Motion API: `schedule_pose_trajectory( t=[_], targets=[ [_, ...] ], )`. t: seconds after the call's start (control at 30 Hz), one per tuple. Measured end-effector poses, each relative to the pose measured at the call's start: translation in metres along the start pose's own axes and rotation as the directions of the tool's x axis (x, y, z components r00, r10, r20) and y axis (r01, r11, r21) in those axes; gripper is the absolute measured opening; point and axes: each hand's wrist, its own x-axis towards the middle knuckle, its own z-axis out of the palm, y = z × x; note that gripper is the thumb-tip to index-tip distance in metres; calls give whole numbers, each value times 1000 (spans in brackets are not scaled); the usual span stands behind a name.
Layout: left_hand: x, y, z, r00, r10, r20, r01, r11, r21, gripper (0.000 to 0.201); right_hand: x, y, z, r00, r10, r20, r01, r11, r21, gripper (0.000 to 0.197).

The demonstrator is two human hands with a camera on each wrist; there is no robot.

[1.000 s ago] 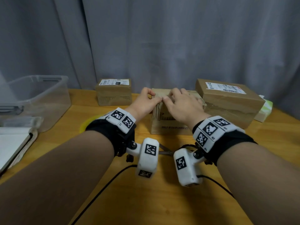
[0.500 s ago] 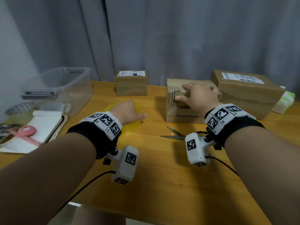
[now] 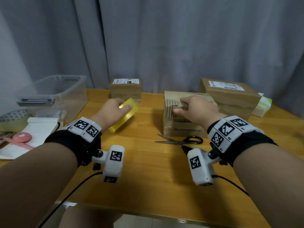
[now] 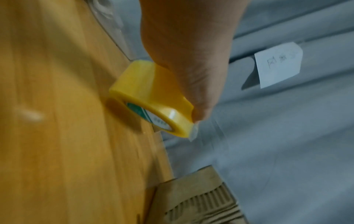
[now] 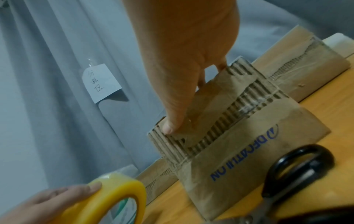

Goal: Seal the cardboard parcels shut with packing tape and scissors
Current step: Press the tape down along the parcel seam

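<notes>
Indoor light is soft and dim, and I read it as coming from overhead. Forearms throw broad dark shadows on the table [image 3: 148, 186]. Small glare spot on the tape roll [image 4: 171, 115]. Head view bows at the edges; the curtain [image 3: 181, 38] looks grainy. Both wrist views are smeared, and the scissors [image 5: 298, 169] are out of focus.

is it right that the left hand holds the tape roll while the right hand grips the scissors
Not quite. The left hand does hold the tape roll, but the right hand rests on the middle box, pressing its flap down. The scissors lie untouched on the table in front of that box, as the head view shows.
</notes>
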Motion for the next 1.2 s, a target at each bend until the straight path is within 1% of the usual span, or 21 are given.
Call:
schedule_pose_trajectory(
  t=[0.07, 0.1, 0.17, 0.23, 0.3, 0.33, 0.4, 0.47, 0.5, 0.57, 0.67, 0.73, 0.8, 0.83, 0.87, 0.97, 1.07, 1.1, 1.13, 1.17, 1.2],
  targets=[
    [-6, 13, -7, 997, 56, -45, -60, 992, -109, 32, -1, -1, -7, 1000, -19, 14, 20, 1000, -17, 61],
    [-8, 20, -10, 995, 79, -65, -88, 986, -144, 30, -1, -3, -11, 999, -47, -26, 47, 999, 13, 66],
    [-10, 34, -13, 989, 120, -83, -134, 970, -202, 31, -5, -12, -18, 981, -117, -158, 150, 964, 220, 72],
    [-10, 44, -15, 983, 167, -74, -179, 959, -220, 34, -9, -28, -23, 962, -177, -208, 256, 851, 459, 71],
    [-11, 52, -18, 976, 214, -42, -218, 952, -213, 33, -9, -41, -25, 961, -217, -172, 277, 771, 574, 64],
    [-12, 57, -18, 970, 242, -30, -243, 947, -210, 33, -9, -45, -26, 963, -217, -161, 270, 735, 622, 56],
    [-14, 64, -19, 959, 281, -36, -282, 935, -213, 32, -8, -46, -30, 969, -187, -163, 247, 655, 714, 38],
    [-15, 67, -21, 955, 296, -37, -296, 931, -215, 31, -8, -46, -34, 976, -163, -144, 214, 614, 760, 25],
    [-14, 67, -21, 956, 294, -28, -293, 931, -216, 30, -8, -47, -37, 975, -168, -146, 220, 623, 751, 22],
    [-11, 68, -23, 965, 263, -17, -259, 933, -252, 29, -5, -51, -40, 965, -152, -212, 257, 688, 678, 22],
    [-6, 69, -27, 984, 176, -5, -162, 898, -408, 32, 2, -55, -39, 952, -32, -303, 221, 758, 613, 28],
    [-5, 68, -29, 989, 104, 107, -36, 862, -505, 44, 7, -51, -36, 943, 71, -324, 157, 765, 625, 32],
    [-3, 65, -31, 981, 36, 189, 70, 846, -529, 55, 9, -47, -33, 925, 159, -344, 98, 776, 623, 35],
    [-1, 63, -31, 985, 20, 174, 72, 858, -508, 58, 8, -45, -31, 920, 181, -348, 82, 778, 622, 36],
    [1, 63, -32, 991, 15, 132, 51, 873, -484, 59, 8, -46, -30, 924, 188, -334, 82, 755, 651, 37],
    [8, 66, -39, 1000, 29, 4, -23, 871, -490, 62, 9, -49, -30, 959, 171, -227, 79, 607, 791, 37],
    [16, 66, -45, 995, 97, 10, -83, 899, -430, 62, 14, -41, -41, 961, 180, -208, 50, 630, 775, 36],
    [20, 65, -43, 993, 116, 22, -101, 933, -345, 60, 15, -35, -45, 955, 204, -216, 36, 643, 765, 36],
    [24, 66, -39, 991, 131, 40, -122, 974, -189, 61, 18, -27, -47, 948, 230, -218, 18, 648, 761, 37],
    [28, 67, -34, 986, 148, 71, -149, 989, 17, 64, 20, -19, -49, 946, 249, -209, -5, 653, 758, 36],
    [31, 69, -27, 981, 160, 111, -180, 962, 204, 66, 21, -12, -48, 945, 260, -197, -30, 672, 740, 33]
  ],
)
